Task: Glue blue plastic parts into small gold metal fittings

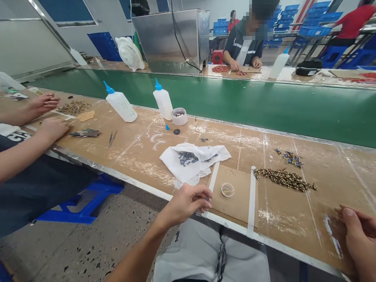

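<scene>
My left hand [188, 201] hovers at the near edge of the brown worktable [141, 152], fingers curled and pinched on a tiny dark piece I cannot make out. It is just below a crumpled white cloth [194, 160] that carries small blue parts [188, 158]. A small clear cap [227, 189] lies to the right of that hand. My right hand [357, 231] rests on the table at the far right, fingers curled loosely, nothing visible in it. A heap of small brass-coloured parts [283, 178] lies between the hands, further back.
Two white squeeze bottles with blue tips [120, 105] [163, 102] and a tape roll [179, 116] stand behind the cloth. A co-worker's hands [51, 129] work at the left near tweezers [112, 137]. A green conveyor belt [264, 103] runs behind; another person sits across it.
</scene>
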Tool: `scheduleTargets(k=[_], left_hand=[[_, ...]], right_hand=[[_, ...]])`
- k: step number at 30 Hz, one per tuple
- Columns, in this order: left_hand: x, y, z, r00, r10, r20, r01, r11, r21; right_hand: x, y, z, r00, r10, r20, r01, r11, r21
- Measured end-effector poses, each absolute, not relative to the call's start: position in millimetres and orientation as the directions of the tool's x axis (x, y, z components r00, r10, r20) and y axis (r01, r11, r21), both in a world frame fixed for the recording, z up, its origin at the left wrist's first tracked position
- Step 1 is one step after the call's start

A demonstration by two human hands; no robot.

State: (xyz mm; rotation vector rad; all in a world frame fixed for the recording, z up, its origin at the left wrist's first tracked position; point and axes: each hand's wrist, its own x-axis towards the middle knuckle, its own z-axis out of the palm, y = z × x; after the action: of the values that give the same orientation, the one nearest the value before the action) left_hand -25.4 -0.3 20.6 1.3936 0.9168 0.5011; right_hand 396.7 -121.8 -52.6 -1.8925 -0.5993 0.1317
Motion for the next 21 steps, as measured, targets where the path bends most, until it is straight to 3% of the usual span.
scheduleTargets(k=[2, 4, 6, 8, 11, 16, 21], left_hand=[[-23.1, -0.8, 19.3, 0.584, 0.772, -0.253, 0.206, 0.16, 0.965], [-19.4, -0.5, 16.8, 0.582, 0.774, -0.248, 0.192, 0.165, 0.967], [-14.8, -0.2, 13.6, 0.568, 0.796, -0.212, 0.187, 0.126, 0.974], [-10.0, -0.1, 9.7, 0.547, 0.825, -0.142, 0.183, 0.048, 0.982], [-4.2, -1.4, 2.3, 0.529, 0.844, -0.084, 0.137, 0.012, 0.99], [0.0, -3.7, -7.1, 0.524, 0.824, -0.216, 0.026, 0.237, 0.971], [-2.3, -1.6, -6.4, 0.524, 0.821, -0.225, 0.022, 0.251, 0.968]], right_hand=[[363.4, -115.0, -37.1, 0.884, 0.419, 0.205, 0.343, -0.285, -0.895], [322.6, -105.2, -27.6, 0.785, 0.586, 0.202, 0.389, -0.212, -0.896], [280.8, -93.6, -24.0, 0.498, 0.861, 0.105, 0.435, -0.143, -0.889], [245.9, -81.3, -23.3, 0.301, 0.952, 0.049, 0.395, -0.077, -0.916], [216.7, -65.3, -21.2, 0.27, 0.961, 0.062, 0.346, -0.036, -0.937], [209.6, -51.1, -10.8, 0.202, 0.965, 0.17, 0.452, 0.062, -0.89], [202.6, -40.7, -3.3, 0.08, 0.964, 0.253, 0.538, 0.172, -0.826]])
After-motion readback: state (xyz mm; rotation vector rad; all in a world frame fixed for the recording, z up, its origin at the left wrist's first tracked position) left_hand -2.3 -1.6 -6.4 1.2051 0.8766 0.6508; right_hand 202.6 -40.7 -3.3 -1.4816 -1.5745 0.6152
